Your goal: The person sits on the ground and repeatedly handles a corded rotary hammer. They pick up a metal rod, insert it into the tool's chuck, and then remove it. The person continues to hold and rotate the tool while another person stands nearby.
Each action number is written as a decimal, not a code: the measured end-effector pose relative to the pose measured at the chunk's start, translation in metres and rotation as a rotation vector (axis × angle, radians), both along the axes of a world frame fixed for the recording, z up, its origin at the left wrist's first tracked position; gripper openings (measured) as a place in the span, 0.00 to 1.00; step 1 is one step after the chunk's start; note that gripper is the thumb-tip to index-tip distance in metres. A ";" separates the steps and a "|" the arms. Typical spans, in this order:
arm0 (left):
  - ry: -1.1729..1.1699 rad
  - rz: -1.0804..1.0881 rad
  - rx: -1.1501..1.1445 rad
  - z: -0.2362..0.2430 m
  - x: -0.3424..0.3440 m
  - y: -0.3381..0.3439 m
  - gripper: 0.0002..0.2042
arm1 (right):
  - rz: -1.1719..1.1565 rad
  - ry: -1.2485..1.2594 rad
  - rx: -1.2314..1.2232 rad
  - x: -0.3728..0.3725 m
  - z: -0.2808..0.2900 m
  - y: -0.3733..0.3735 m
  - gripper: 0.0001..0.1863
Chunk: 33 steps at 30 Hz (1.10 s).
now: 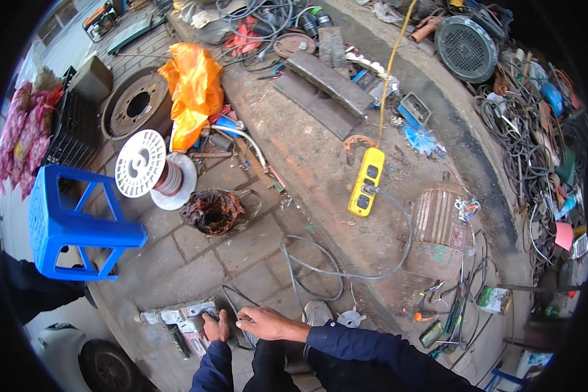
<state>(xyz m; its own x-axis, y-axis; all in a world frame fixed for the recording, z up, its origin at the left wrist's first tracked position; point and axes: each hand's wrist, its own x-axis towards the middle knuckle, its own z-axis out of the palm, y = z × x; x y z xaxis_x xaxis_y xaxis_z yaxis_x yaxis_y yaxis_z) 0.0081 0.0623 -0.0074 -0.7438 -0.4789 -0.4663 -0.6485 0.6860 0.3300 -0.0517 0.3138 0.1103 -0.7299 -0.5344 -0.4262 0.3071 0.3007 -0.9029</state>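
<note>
nearest, the left hand point(217, 326) is curled on the rear end of a grey power tool point(191, 321), seemingly to steady it; the tool lies on its side on the brick paving point(199, 269), which bears its weight. the right hand point(261, 323) is just beside, fingers loosely bent toward the left; whether it pinches anything, i cannot tell. a shoe point(318, 313) stands just right of it.

beyond, a grey cord point(321, 253) lies in slack loops, probably leaving play for movement, and runs to a plug seated in the yellow power strip point(367, 181). to the right, a rusty motor point(436, 228) rests directly on the ground, likely because it is heavy. a blue stool point(78, 225) stands at the left, apart from the tool.

farther, a wire spool point(140, 164) lies tilted beside an orange bag point(193, 85). steel bars point(330, 81) lie stacked flat, probably for stability, near tangled scrap cables point(261, 23).
</note>
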 end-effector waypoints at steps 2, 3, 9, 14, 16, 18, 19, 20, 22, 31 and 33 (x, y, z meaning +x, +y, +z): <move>0.026 0.011 0.003 0.000 0.000 0.001 0.34 | -0.020 0.012 -0.004 0.001 -0.002 0.000 0.25; 0.028 0.015 0.014 0.000 -0.001 0.001 0.35 | -0.017 0.004 -0.001 0.001 -0.002 0.001 0.26; 0.028 0.030 0.005 -0.002 -0.003 -0.001 0.35 | -0.043 0.010 -0.013 0.001 -0.005 0.001 0.27; 0.017 -0.008 -0.001 -0.003 -0.004 -0.005 0.39 | -0.066 -0.009 0.068 0.001 0.005 0.020 0.26; 0.008 0.014 0.007 -0.004 -0.003 -0.005 0.40 | -0.108 0.050 0.118 0.003 0.011 0.039 0.25; 0.000 0.021 0.024 -0.003 -0.001 -0.007 0.40 | -0.195 0.054 0.141 0.009 0.018 0.062 0.24; -0.015 0.019 0.029 -0.003 -0.001 -0.007 0.39 | -0.274 0.068 0.154 0.015 0.022 0.075 0.23; -0.032 0.017 0.033 -0.003 0.001 -0.008 0.39 | -0.364 0.102 0.151 0.024 0.026 0.087 0.22; -0.050 0.021 0.032 0.000 0.006 -0.008 0.38 | -0.420 0.104 0.227 0.041 0.033 0.115 0.22; 0.171 -0.107 0.014 0.071 0.025 0.005 0.26 | -1.345 -0.624 -0.434 0.120 0.102 0.209 0.23; 0.226 -0.122 0.163 0.126 0.011 0.012 0.24 | -1.400 -0.615 -0.597 0.111 0.131 0.212 0.23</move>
<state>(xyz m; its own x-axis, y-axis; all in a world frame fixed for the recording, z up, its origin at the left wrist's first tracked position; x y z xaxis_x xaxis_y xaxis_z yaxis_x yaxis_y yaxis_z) 0.0195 0.0744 0.1182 -0.8849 -0.3123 -0.3456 -0.4622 0.6801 0.5690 0.0595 0.5262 0.2408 -0.5665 0.1714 -0.8061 0.3594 -0.8288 -0.4288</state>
